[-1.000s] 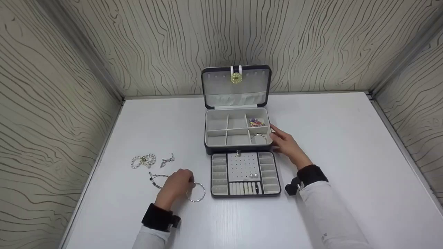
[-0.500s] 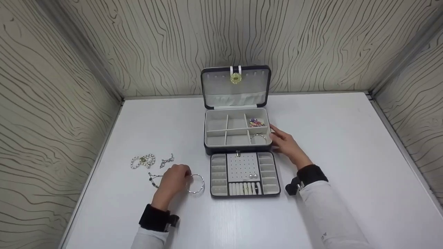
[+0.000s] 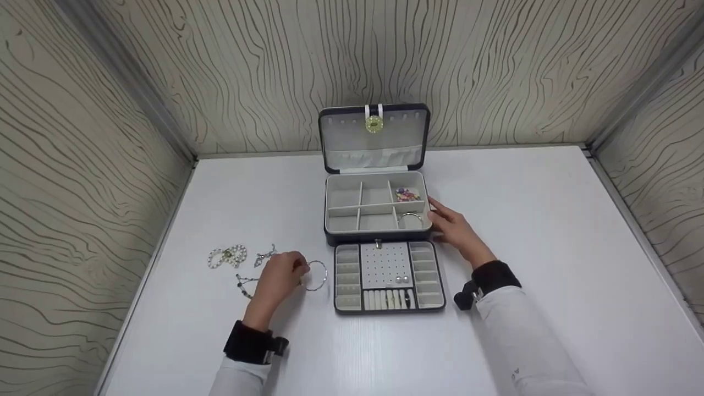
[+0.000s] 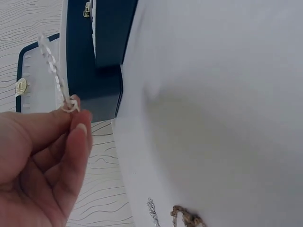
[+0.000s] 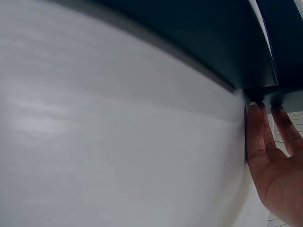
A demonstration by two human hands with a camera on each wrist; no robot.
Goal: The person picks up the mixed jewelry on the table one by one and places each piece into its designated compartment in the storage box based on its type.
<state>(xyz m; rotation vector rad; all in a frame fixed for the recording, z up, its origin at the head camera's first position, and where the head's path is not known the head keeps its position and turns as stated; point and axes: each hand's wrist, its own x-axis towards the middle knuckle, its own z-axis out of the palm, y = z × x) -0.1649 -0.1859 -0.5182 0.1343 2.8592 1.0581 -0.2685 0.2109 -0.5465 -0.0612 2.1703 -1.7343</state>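
Note:
My left hand (image 3: 278,278) pinches a thin silver bangle (image 3: 317,276) between thumb and fingertips, left of the jewelry box. In the left wrist view the bangle (image 4: 53,71) is seen nearly edge-on, raised above the table. The dark blue jewelry box (image 3: 379,238) stands with its lid (image 3: 374,144) up and its drawer tray (image 3: 386,266) out at the front. At the box's right side, my right hand (image 3: 456,231) touches the wall with extended fingers (image 5: 255,127). A dark beaded bracelet (image 3: 242,287) lies partly hidden behind the left hand.
To the left on the white table (image 3: 181,330) lie a pearl bracelet (image 3: 235,255) and a silver brooch-like piece (image 3: 266,255). Inside the box are colorful small pieces (image 3: 407,194) and another bangle (image 3: 410,215). Two pearl studs sit in the drawer. Patterned walls (image 3: 264,77) enclose the table.
My left hand has moved a little away from me with the bangle, which has gone from lower to higher in the head view. The right hand has stayed at the box's side.

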